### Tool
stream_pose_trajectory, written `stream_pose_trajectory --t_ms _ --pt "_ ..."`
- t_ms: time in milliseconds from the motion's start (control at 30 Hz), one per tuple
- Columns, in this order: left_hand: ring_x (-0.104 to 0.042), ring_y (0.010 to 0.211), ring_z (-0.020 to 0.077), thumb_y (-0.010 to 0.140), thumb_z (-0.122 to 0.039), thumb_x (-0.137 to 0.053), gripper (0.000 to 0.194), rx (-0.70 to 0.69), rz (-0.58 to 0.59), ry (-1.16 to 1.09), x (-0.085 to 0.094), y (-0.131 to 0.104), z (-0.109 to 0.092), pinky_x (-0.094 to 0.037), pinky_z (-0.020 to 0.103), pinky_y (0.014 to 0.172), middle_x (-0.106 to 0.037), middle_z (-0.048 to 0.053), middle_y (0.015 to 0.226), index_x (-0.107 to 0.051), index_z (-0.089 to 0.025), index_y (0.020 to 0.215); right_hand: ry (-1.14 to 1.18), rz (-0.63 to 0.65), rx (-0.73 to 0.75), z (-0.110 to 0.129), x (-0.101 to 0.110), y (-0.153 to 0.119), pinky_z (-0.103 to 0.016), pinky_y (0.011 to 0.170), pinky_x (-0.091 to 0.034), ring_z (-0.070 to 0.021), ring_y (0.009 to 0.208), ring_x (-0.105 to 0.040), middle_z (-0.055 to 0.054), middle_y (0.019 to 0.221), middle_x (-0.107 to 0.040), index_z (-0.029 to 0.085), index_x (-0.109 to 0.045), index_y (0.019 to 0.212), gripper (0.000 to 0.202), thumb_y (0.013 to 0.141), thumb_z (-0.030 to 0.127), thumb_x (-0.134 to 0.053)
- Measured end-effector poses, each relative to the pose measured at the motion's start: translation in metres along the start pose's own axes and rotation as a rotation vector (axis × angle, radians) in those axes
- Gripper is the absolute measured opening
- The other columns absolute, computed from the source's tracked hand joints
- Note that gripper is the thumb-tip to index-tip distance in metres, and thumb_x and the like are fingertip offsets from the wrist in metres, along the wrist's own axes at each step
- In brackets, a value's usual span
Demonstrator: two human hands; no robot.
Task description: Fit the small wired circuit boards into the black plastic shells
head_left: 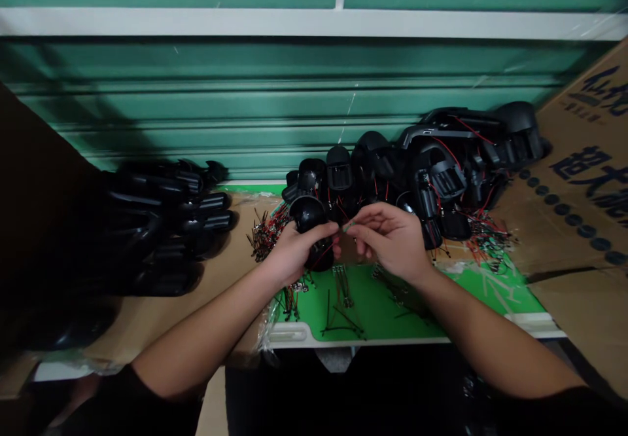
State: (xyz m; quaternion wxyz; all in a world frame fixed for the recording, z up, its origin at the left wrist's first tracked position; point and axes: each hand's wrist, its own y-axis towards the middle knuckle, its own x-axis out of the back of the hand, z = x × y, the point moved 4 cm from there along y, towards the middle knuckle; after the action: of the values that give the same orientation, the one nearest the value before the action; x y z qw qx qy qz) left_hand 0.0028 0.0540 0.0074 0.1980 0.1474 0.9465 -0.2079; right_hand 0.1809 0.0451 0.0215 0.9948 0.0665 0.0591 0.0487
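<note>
My left hand (pixel 294 249) is closed around a glossy black plastic housing (pixel 308 213) with a rounded end, held above the green work surface (pixel 318 321). A thin red wire runs across the housing. Close to its right side, my right hand (pixel 392 236) pinches a small greenish piece (pixel 349 225) between thumb and fingertips; it is too small to name surely. The two thumbs nearly meet. Below the hands lie loose short wires (pixel 342 285) with metal contacts at their ends.
Black housings with battery slots and red wires (pixel 432 174) are heaped at the back right. More black housings (pixel 161 226) lie on cardboard at left. Bundles of wires (pixel 267 233) flank the hands. A printed cardboard box (pixel 583 181) stands at right, before a green wall (pixel 245 115).
</note>
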Motion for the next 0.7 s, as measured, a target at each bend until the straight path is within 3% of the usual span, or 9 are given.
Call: stream_pose_trajectory --t_ms 133,300,533,700 --pt "-0.073 0.066 0.0190 0.074 -0.029 -0.083 0.028 0.030 0.035 -0.021 0.0017 0.0020 -0.0020 -0.058 0.030 0.060 -0.077 0.009 0.085 -0.072 -0.011 0.093 0.048 -0.008 -0.008 0.0056 0.0023 0.0059 -0.025 0.045 -0.057 -0.0128 0.048 -0.066 0.000 0.062 -0.073 0.021 -0.079 0.088 0.021 0.079 0.034 -0.093" --pt "-0.073 0.072 0.0178 0.071 -0.021 -0.087 0.037 -0.127 0.057 0.043 -0.0008 0.0001 -0.0042 -0.060 0.033 0.072 -0.080 0.009 0.096 -0.071 -0.013 0.103 0.111 0.052 -0.062 0.0037 0.0032 0.0094 -0.029 0.056 -0.066 -0.0182 0.063 -0.078 -0.005 0.080 -0.082 0.020 -0.080 0.098 0.028 0.077 0.033 -0.094" --pt "-0.070 0.075 0.0153 0.070 -0.023 -0.091 0.042 -0.238 0.050 0.199 -0.0027 -0.0005 -0.0018 -0.058 0.031 0.077 -0.076 0.001 0.089 -0.067 -0.017 0.104 0.069 0.082 -0.049 0.0007 0.0013 0.0042 -0.027 0.051 -0.060 -0.0173 0.066 -0.076 -0.005 0.087 -0.082 0.021 -0.081 0.100 0.026 0.081 0.033 -0.092" --pt "-0.071 0.086 0.0163 0.065 -0.018 -0.093 0.054 -0.256 0.007 0.245 -0.0050 -0.0025 0.0017 -0.058 0.030 0.082 -0.074 0.002 0.100 -0.064 -0.017 0.111 -0.153 -0.052 0.114 -0.0028 0.0027 0.0023 -0.030 0.060 -0.059 -0.0177 0.075 -0.073 -0.006 0.093 -0.080 0.024 -0.085 0.097 0.019 0.082 0.035 -0.090"
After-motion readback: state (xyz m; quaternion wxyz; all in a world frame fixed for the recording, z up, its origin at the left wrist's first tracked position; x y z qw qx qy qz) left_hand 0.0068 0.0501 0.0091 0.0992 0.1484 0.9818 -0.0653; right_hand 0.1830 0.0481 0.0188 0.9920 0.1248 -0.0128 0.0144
